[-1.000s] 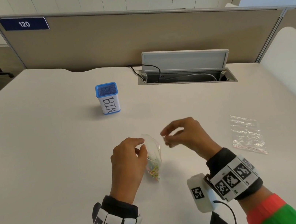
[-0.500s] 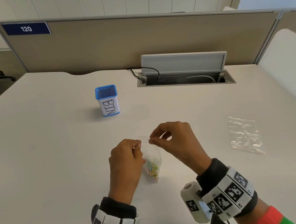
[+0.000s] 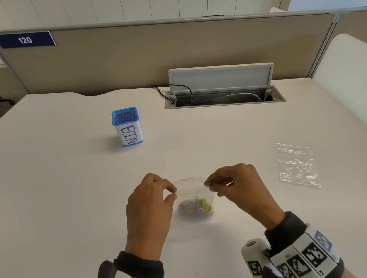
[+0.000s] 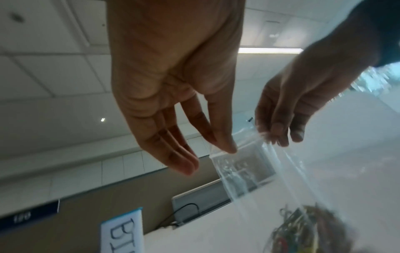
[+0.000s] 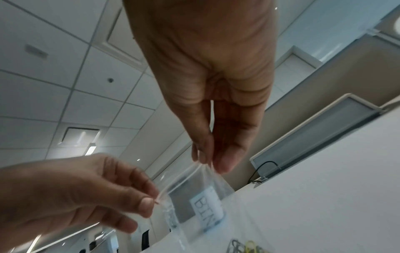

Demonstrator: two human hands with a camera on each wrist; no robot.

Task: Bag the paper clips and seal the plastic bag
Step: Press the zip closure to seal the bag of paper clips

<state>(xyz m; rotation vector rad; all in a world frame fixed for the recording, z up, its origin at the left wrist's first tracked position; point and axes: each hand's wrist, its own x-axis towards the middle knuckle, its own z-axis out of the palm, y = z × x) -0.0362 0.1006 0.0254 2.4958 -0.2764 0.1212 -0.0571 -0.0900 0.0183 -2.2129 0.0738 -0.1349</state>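
A small clear plastic bag [image 3: 194, 190] hangs upright just above the white desk, with several coloured paper clips [image 3: 196, 206] bunched at its bottom. My left hand [image 3: 172, 191] pinches the bag's top left corner between thumb and fingertips. My right hand [image 3: 208, 185] pinches the top right corner, so the mouth is stretched between both hands. The left wrist view shows the bag [image 4: 244, 169] under my left hand [image 4: 225, 149], clips [image 4: 303, 229] low down. In the right wrist view my right hand [image 5: 207, 162] grips the bag's rim [image 5: 184, 174].
A blue-rimmed white cup marked BIN [image 3: 127, 127] stands at the back left. A second, empty clear bag [image 3: 297, 164] lies flat to the right. An open cable hatch [image 3: 223, 96] sits at the desk's rear, before a beige partition [image 3: 164, 48].
My right hand moved in and took hold of the bag's top right corner. The bag turned from edge-on to broadside, its mouth now stretched wide between both hands.
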